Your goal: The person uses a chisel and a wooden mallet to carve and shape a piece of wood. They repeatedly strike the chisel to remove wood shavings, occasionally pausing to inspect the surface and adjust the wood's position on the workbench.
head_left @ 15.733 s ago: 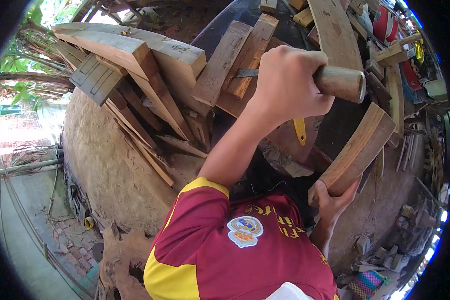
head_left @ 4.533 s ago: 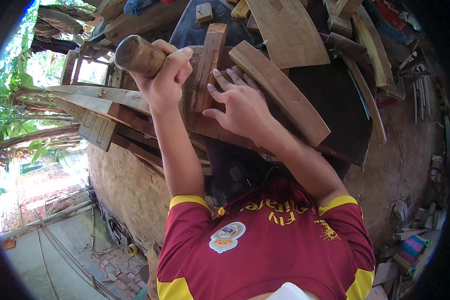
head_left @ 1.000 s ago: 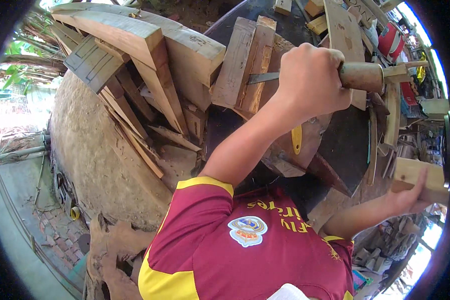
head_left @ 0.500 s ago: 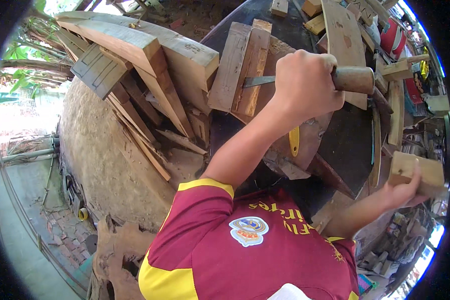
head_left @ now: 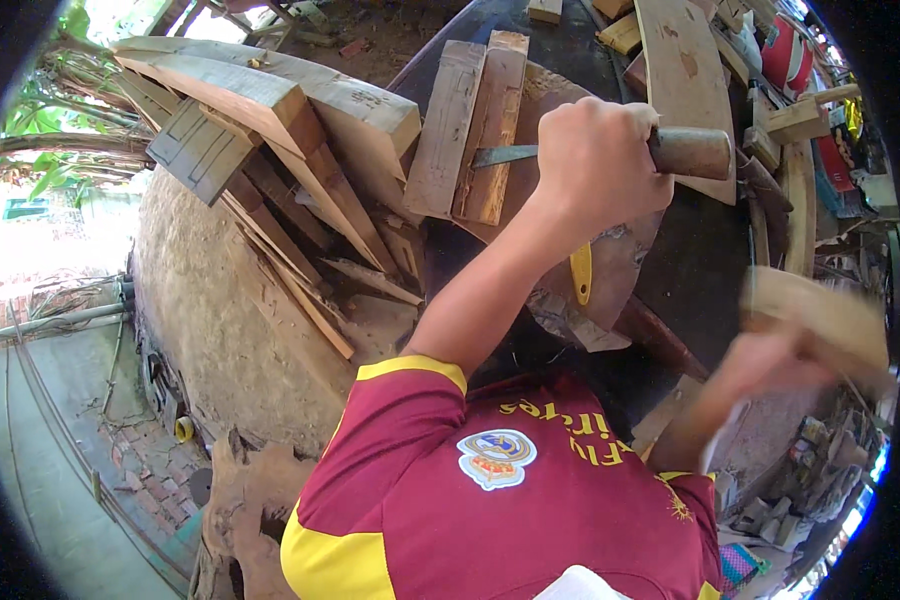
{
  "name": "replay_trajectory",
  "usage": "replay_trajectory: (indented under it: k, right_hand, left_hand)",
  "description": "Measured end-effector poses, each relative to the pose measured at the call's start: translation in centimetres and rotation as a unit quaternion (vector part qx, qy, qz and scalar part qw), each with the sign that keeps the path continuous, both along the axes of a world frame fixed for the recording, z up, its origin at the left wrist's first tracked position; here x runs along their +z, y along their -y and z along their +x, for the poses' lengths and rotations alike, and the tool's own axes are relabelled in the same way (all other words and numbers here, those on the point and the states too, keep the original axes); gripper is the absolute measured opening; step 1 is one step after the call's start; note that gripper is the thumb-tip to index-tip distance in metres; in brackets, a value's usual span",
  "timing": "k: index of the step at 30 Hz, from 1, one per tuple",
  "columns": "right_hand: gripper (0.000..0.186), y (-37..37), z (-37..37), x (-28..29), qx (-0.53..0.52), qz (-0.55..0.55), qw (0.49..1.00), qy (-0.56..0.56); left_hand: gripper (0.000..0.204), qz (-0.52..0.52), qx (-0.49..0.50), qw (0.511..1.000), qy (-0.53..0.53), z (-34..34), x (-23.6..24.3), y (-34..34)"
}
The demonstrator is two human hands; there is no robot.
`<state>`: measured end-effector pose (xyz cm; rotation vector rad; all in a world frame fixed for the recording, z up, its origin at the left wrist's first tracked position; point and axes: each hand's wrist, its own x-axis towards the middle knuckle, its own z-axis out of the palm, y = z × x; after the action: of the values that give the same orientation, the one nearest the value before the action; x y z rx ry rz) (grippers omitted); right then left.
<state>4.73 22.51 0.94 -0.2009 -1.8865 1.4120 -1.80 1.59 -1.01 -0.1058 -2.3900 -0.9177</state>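
Observation:
My left hand (head_left: pixel 605 150) is closed around a chisel (head_left: pixel 692 152), whose thick wooden handle sticks out to the right of the fist. The chisel's flat steel blade points left, its tip at a narrow piece of wood (head_left: pixel 497 125) with a rough, cut face. Against that piece's left side lies a greyer wooden piece (head_left: pixel 446 125) with marked lines. Off to the right, my right hand (head_left: pixel 775 362) is closed on a chunky wooden block (head_left: pixel 825 315). Both are smeared by motion, and whether the block has a handle cannot be seen.
Heavy beams (head_left: pixel 365 110) and thin offcuts lean at the left beside a large rounded earthen-coloured mass (head_left: pixel 200 300). A yellow tool handle (head_left: pixel 581 272) lies below my left forearm. A long plank (head_left: pixel 685 90) and stacked wood crowd the right.
My right hand has swung the wooden block, now tilted and blurred, up and a little left. The view has shifted slightly; my left hand still holds the chisel at the wood.

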Motion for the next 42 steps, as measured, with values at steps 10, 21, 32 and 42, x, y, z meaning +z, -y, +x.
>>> replay_trajectory:
  k: [10, 21, 32, 42]
  right_hand:
    - [0.088, 1.8, -0.9, -1.7, 0.208, 0.308, 0.923, 0.102]
    - [0.09, 6.1, -9.7, 1.7, 0.615, 0.248, 0.689, 0.293]
    - [0.092, 6.2, -9.7, 0.1, 0.565, 0.28, 0.728, 0.268]
    - [0.095, 7.4, -8.6, 1.6, 0.57, 0.242, 0.731, 0.286]
  left_hand:
    - [0.028, -0.024, -0.045, 0.998, 0.021, 1.4, -0.3, 1.0]
    - [0.024, -0.011, -0.115, 0.993, 0.002, 2.6, -0.5, 1.5]
    - [0.019, 0.056, -0.247, 0.949, -0.185, 5.6, -1.9, 2.5]
    - [0.02, 0.169, -0.166, 0.933, -0.272, 7.9, -0.8, 5.8]
